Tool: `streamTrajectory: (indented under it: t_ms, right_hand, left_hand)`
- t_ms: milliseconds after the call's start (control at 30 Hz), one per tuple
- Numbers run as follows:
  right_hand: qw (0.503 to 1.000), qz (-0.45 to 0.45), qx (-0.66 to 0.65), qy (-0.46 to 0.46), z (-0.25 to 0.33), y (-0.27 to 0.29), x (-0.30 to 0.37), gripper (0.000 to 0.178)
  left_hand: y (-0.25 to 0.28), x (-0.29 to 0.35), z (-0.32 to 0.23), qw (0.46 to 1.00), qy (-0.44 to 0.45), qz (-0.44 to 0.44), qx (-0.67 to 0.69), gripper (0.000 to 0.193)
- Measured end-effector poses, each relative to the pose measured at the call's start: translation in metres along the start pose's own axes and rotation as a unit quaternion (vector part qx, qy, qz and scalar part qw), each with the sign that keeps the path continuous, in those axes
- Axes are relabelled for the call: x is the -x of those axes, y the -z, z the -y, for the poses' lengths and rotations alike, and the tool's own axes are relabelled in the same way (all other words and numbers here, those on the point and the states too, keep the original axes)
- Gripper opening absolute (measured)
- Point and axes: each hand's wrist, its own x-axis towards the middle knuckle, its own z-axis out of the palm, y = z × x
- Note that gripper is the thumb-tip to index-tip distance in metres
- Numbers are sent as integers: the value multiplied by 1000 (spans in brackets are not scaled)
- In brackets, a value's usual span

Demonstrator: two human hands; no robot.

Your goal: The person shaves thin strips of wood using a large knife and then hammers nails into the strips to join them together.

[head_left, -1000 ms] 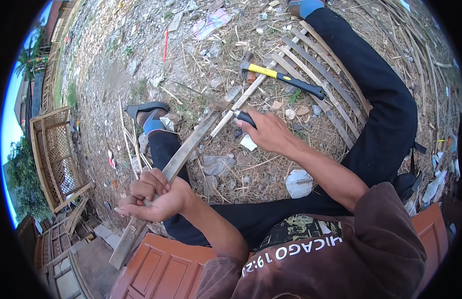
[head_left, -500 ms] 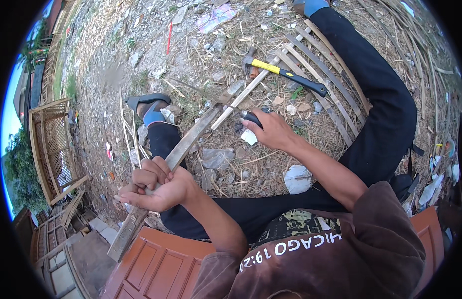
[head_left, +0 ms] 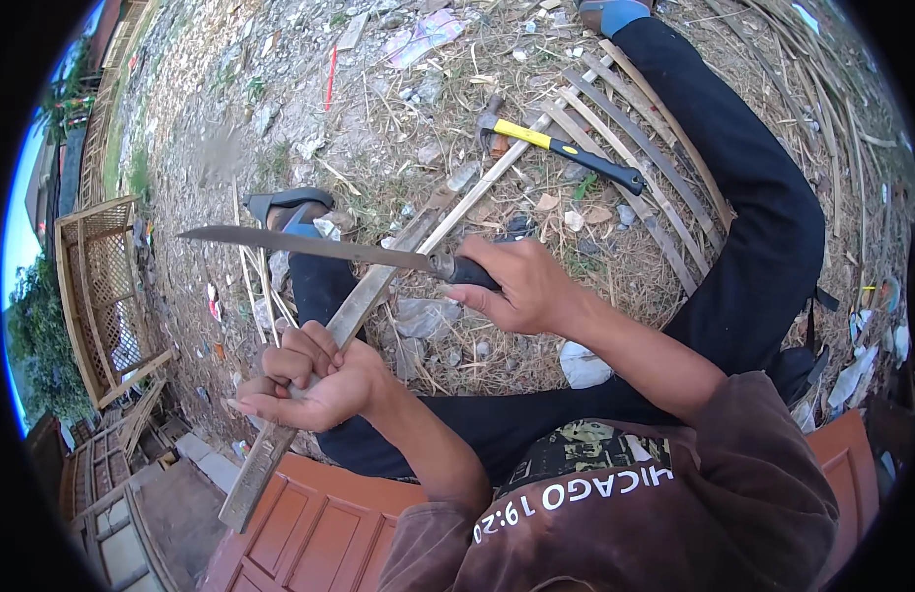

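My left hand is closed around a flat wooden strip, which slants from the lower left up toward the middle. In my right hand is the dark handle of a machete. Its long blade points left and crosses above the strip, roughly level; whether it touches the wood I cannot tell. Beyond the hands a hammer with a yellow and black handle lies over a pale wooden strip. My right fingers hide part of the handle.
Several thin wooden strips lie by my right leg. Stones and dry straw cover the ground. A red-brown panelled door is at the lower left, a latticed wooden frame at the far left. My left sandalled foot rests ahead.
My right hand has drawn back and turned, swinging the machete so its blade now lies across to the left. My left hand keeps its hold on the wooden strip, almost unmoved.
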Motion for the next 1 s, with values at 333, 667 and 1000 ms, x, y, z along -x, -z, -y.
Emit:
streamTrajectory:
  t_ms: [333,667,1000]
  right_hand:
    - [989,-53,-22,134,2,-3,3,35]
    - [983,71,26,-169,-21,-5,10,38]
    - [967,59,66,-239,-31,-3,2,36]
  left_hand:
    - [-4,4,-4,1000,4,7,-6,45]
    - [3,3,-6,1000,14,22,-1,45]
    - [-2,5,-2,999,30,17,16,44]
